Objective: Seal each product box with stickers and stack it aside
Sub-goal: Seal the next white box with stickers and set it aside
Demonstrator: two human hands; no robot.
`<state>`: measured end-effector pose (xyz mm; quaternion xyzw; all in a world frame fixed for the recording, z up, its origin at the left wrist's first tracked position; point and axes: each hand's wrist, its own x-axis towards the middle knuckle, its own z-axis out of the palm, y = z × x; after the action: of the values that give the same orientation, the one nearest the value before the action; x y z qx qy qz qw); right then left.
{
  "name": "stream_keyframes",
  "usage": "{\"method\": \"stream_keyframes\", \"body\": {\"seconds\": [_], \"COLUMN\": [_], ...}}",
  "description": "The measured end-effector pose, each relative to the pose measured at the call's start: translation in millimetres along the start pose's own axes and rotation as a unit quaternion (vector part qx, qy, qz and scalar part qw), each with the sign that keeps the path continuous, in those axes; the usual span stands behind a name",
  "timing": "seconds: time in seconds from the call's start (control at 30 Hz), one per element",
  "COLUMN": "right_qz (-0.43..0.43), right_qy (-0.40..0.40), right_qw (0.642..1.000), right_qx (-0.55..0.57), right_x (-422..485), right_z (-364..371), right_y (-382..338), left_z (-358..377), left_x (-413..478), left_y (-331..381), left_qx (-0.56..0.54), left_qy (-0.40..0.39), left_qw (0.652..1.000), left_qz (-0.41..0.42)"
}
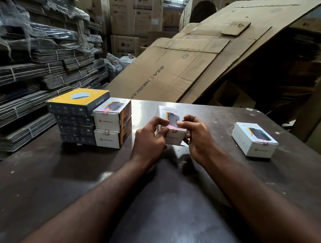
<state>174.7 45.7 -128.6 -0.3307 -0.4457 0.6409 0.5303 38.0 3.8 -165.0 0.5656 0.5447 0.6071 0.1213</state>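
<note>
A white product box [171,120] printed "HALLEY" is held at the table's middle, its near end towards me. My left hand [149,138] grips its left side with curled fingers. My right hand [196,134] grips the right side, its thumb on the top near a pink sticker [174,129] at the near edge. Two white boxes of the same kind [111,123] are stacked to the left, each with a sticker on its near edge. Another white box [254,139] lies flat on the right, also with a sticker.
A pile of dark boxes topped by a yellow one [77,114] stands left of the white stack. The dark table [80,173] spreads towards me. Bundled flat cardboard [29,79] rises at the left; large flattened cartons [195,58] lean behind the table.
</note>
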Motion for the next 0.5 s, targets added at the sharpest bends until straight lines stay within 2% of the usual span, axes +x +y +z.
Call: {"method": "stream_keyframes", "body": {"seconds": [0.1,0.3,0.43,0.5], "right_qz": [-0.037,-0.045,-0.064,-0.091], "right_qy": [-0.009,0.044,0.025,0.016], "right_qw": [0.999,0.998,0.998,0.994], "right_qx": [-0.032,-0.017,-0.014,-0.063], "right_x": [-2,2,3,1], "right_z": [1,3,4,4], "right_y": [3,6,9,10], "left_z": [-1,0,-6,-9], "left_x": [0,1,8,10], "left_y": [1,1,-2,-1], "left_qx": [-0.014,-0.025,-0.039,-0.051], "left_qy": [0.004,0.001,0.008,0.019], "left_qw": [1.0,1.0,0.998,0.997], "left_qz": [-0.009,-0.017,-0.04,-0.052]}}
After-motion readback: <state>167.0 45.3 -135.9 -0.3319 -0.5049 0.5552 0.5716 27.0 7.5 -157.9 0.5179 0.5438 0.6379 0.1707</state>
